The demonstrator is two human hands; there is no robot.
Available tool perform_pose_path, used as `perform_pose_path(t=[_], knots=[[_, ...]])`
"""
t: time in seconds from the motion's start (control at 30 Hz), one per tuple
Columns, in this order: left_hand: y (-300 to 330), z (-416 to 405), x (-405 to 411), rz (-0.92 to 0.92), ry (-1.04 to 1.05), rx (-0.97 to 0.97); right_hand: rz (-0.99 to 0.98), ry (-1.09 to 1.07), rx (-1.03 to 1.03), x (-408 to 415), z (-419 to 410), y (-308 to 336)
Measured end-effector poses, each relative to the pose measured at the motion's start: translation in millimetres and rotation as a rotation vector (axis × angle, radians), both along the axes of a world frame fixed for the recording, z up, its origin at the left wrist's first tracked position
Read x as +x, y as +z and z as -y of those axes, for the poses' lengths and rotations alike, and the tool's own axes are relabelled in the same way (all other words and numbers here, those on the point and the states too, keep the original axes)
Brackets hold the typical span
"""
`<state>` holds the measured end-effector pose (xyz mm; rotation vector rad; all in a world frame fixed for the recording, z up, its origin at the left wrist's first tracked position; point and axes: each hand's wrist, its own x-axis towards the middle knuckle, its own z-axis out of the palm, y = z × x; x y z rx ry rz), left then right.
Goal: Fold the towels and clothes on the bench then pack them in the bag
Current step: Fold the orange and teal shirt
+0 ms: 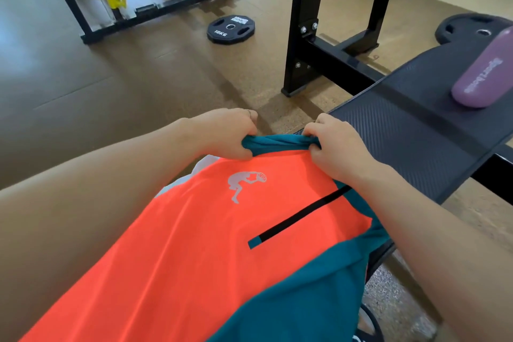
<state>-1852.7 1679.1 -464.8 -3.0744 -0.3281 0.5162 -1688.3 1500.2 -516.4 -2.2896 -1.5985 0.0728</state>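
Observation:
An orange and teal sports shirt with a grey figure logo and a black stripe hangs stretched toward me over the near end of the black padded bench. My left hand grips the teal top edge of the shirt on the left. My right hand grips the same bunched edge on the right, close beside the left. Something white shows under the shirt by my left wrist. No bag is in view.
A purple sport bottle lies on the bench at the right. The bench's black steel frame stands behind it. A 10 kg weight plate lies on the brown floor, another plate at far right, a rack at back left.

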Motion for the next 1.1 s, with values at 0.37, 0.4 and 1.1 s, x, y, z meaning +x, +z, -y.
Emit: perform_pose_path(t=[0.37, 0.4, 1.1], knots=[[21.8, -13.4, -69.6, -0.009, 0.091, 0.279, 0.177, -0.068, -0.055, -6.1, 3.4, -3.3], [22.3, -12.7, -77.5, 0.014, 0.11, 0.291, 0.192, -0.078, -0.055, -8.0, 3.6, -2.5], [-9.5, 103.2, -174.2, -0.038, 0.252, 0.279, 0.382, -0.148, -0.312, -39.0, 36.4, -3.2]])
